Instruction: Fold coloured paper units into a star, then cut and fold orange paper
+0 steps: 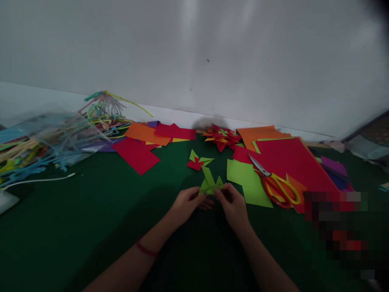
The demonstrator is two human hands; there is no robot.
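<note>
Between my two hands is a folded piece of light green paper, with a strip standing up from it and pointed folds at the sides. My left hand pinches its left corner, some fingers curled beneath. On the right corner, my right hand grips with thumb and fingers. Just beyond lies a small red and green folded paper piece. Farther back sits a layered red and orange paper flower with a green centre. Light green paper sheets lie right of my right hand.
Scissors with yellow and red handles rest on red paper at the right. Orange and red sheets lie back left, beside a plastic bag and coloured pipe cleaners. A white cable lies left; a pale wall stands behind.
</note>
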